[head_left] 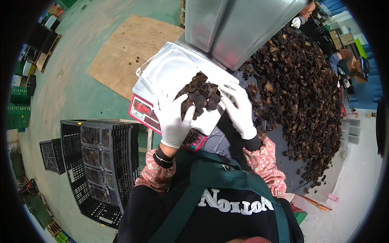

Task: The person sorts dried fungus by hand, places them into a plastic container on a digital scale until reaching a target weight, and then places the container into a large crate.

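Observation:
A heap of dark brown, curled dried fungus pieces (198, 96) lies on the silver pan of a red-and-white digital scale (142, 108), its display lit red. My left hand (173, 118), in a white glove, rests against the heap's left side with thumb and fingers apart. From the right, my gloved right hand (239, 108) touches the heap's other edge, its fingers spread. Both hands are open around the pieces. A clear plastic sheet or lid (150, 67) shows at the pan's left; whether a clear box surrounds the heap, I cannot tell.
Stacks of clear plastic boxes (247, 30) stand tall behind the scale. A large mound of the same fungus (298, 97) covers the table to the right. At lower left, a black crate (73, 178) holds filled clear boxes. Other people work at far right, one with a gloved hand (296, 23).

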Tool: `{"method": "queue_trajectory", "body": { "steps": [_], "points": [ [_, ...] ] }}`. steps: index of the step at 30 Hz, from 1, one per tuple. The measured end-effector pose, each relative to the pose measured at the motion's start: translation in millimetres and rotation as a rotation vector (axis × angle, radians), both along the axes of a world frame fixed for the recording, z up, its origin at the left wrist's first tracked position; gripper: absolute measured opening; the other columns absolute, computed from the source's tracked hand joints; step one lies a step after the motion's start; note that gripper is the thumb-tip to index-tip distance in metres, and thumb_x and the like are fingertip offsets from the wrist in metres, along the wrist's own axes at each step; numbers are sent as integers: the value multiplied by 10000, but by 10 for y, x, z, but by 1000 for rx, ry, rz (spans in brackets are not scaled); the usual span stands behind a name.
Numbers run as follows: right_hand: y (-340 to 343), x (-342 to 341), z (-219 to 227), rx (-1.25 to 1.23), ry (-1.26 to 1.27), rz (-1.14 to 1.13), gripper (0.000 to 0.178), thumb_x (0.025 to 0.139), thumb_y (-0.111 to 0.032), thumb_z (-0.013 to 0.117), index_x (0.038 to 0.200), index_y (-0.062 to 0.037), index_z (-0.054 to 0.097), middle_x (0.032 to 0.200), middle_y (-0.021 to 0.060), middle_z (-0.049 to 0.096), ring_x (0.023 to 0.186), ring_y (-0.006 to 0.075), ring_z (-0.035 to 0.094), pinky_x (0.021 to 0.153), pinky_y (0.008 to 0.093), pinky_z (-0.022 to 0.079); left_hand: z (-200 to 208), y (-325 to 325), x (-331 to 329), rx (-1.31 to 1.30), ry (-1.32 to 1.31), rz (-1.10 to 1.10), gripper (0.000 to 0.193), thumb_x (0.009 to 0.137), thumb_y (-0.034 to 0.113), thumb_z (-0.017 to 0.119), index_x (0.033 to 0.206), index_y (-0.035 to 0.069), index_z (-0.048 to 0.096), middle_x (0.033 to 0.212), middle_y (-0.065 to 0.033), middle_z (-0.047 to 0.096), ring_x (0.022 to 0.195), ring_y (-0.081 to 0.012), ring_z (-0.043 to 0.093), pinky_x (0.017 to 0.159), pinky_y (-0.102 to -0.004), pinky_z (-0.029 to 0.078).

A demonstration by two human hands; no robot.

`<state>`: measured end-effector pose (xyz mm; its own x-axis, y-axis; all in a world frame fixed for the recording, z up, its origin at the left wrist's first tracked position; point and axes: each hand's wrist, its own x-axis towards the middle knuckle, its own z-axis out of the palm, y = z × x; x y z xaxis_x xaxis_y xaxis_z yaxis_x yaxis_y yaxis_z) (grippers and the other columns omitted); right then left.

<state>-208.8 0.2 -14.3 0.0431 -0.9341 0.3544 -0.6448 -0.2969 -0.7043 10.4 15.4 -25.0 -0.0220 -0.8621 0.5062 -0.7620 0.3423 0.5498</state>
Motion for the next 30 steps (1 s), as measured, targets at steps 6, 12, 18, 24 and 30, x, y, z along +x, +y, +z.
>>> {"method": "queue_trajectory", "body": {
  "steps": [6, 12, 18, 24, 30],
  "points": [
    [144, -996, -300, 75, -70, -298, 241, 911, -118, 641, 1140, -53, 680, 1158, 112, 674, 1125, 251, 616, 995, 340, 461, 176, 65, 96, -96, 140, 49, 257, 841, 16, 664, 1094, 64, 661, 1204, -109, 642, 1254, -340, 512, 1087, -466, 340],
    [-210, -1501, -497, 17, 70, -286, 393, 891, -287, 675, 1217, -69, 647, 1226, 139, 643, 1165, 291, 587, 1020, 382, 440, 319, 470, -323, -25, 358, -221, 229, 903, -35, 568, 1119, -4, 636, 1152, -133, 644, 1060, -252, 623, 969, -368, 477],
    [-250, -1305, -831, 181, 587, -187, 627, 790, -549, 704, 1328, -242, 609, 1471, 136, 468, 1345, 393, 420, 1048, 523, 401, -188, 631, -1352, 189, 188, -604, 313, 834, 103, 699, 1136, 54, 631, 1221, -179, 603, 1100, -376, 592, 954, -416, 480],
    [366, -1403, -837, -60, 423, -141, 141, 826, -155, 669, 951, -91, 685, 1154, 77, 628, 1070, 288, 565, 884, 414, 459, -792, 372, -1732, 257, 149, -366, 420, 875, 172, 628, 1267, 47, 544, 1338, -201, 499, 1231, -391, 480, 1050, -464, 390],
    [1058, -1679, -825, -58, 343, -104, 84, 853, -135, 648, 907, -75, 669, 1046, 65, 671, 1014, 271, 581, 874, 391, 456, -890, 11, -2078, 355, -247, -196, 621, 838, 252, 680, 1413, 134, 477, 1291, -144, 526, 1121, -358, 519, 928, -476, 448]
  ]
}}
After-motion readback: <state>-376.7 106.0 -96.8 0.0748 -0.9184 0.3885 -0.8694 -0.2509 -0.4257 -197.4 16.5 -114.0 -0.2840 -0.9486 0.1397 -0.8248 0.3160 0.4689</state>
